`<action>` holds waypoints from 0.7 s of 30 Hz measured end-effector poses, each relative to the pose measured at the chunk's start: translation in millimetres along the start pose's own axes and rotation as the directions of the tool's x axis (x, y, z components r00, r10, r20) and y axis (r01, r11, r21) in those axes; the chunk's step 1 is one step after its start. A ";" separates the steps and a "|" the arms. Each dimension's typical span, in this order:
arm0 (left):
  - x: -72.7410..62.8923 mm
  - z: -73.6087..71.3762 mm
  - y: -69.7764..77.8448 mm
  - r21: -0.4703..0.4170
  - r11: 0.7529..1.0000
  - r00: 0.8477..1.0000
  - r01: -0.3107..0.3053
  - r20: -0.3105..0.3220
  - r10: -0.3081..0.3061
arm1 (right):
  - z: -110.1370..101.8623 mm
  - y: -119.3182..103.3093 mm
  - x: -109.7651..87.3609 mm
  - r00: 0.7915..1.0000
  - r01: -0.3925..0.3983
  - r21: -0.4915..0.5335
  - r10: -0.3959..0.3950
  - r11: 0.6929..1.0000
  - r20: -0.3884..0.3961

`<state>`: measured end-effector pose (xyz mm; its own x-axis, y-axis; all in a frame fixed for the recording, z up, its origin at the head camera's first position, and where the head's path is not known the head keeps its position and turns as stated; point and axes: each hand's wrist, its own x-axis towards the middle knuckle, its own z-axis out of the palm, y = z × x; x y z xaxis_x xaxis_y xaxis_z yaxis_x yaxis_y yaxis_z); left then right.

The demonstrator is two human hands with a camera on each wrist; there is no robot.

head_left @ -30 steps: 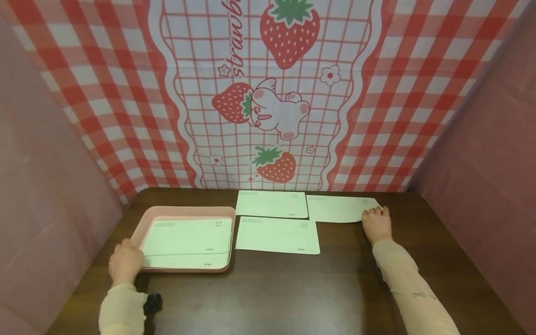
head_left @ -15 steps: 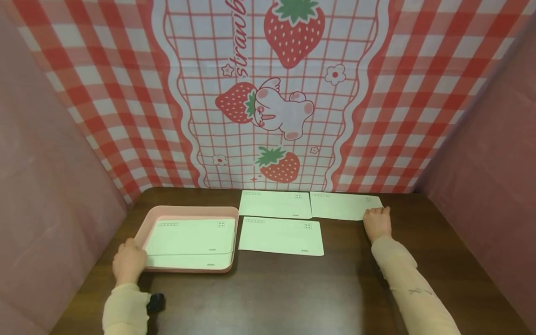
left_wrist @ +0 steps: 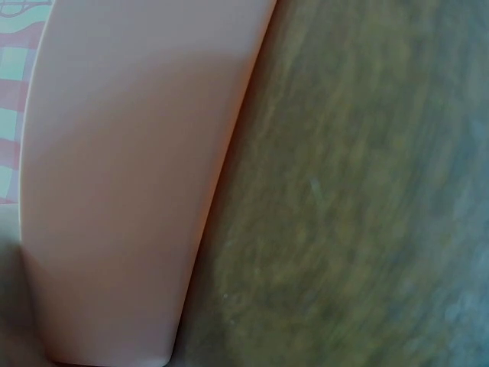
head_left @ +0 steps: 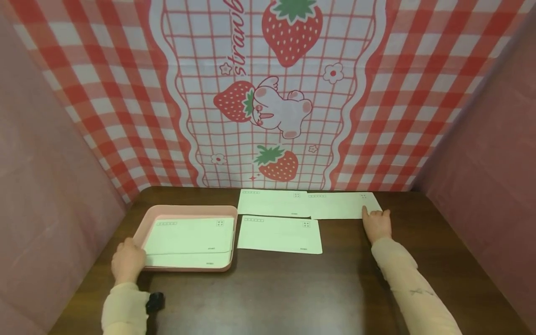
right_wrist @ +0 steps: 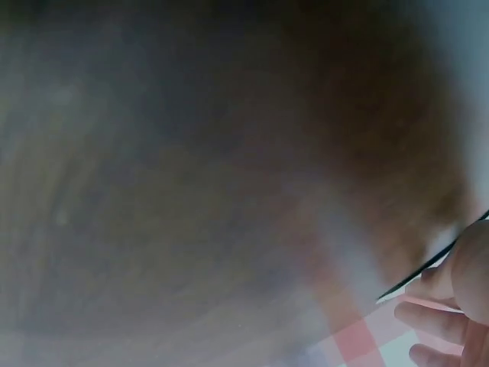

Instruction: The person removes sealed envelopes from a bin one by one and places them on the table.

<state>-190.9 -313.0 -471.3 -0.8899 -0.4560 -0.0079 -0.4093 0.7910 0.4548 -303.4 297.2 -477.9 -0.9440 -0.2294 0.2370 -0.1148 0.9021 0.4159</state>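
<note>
At the left, my left hand (head_left: 127, 261) grips the near-left corner of a pink tray (head_left: 190, 210). Two white envelopes (head_left: 188, 235) lie overlapped in the tray. The left wrist view shows the tray's outer wall (left_wrist: 137, 191) close up. At the back right, my right hand (head_left: 377, 226) touches the right end of a flat white envelope (head_left: 337, 205); its thumb stretches over the face and the other fingers are at the right edge. This envelope meets the back middle envelope (head_left: 272, 203) at its left end. In the right wrist view, part of my right hand (right_wrist: 470, 287) shows beside a thin dark edge.
Another white envelope (head_left: 279, 235) lies in front of the back middle one, just right of the tray. Everything rests on a dark brown table (head_left: 268, 293). A red checked strawberry cloth (head_left: 276, 116) hangs at the back, with pink cloth walls (head_left: 477, 177) at the sides.
The right-hand envelope has slid slightly away and to the left, against the back middle envelope. My right thumb has stretched out from its edge. The left hand and tray stay in place.
</note>
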 end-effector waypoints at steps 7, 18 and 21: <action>-1.2 -2.6 -0.1 0.013 1.000 1.000 0.001 -0.002 -0.001 | -7.3 -15.1 8.2 0.987 -0.020 0.051 0.028 0.999 -0.156; -2.3 -1.6 0.4 -0.009 1.000 1.000 -0.016 -0.001 0.016 | -62.8 -95.7 33.0 0.871 0.199 0.109 -0.125 0.974 -0.475; -3.6 -1.7 -0.5 -0.007 1.000 1.000 -0.015 -0.008 0.015 | -82.6 -121.5 32.1 0.862 0.238 0.155 -0.135 0.959 -0.488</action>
<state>-187.1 -312.4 -470.0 -0.8942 -0.4476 0.0059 -0.3947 0.7946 0.4613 -294.2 150.1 -448.3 -0.6479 -0.4979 0.5765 -0.3828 0.8671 0.3187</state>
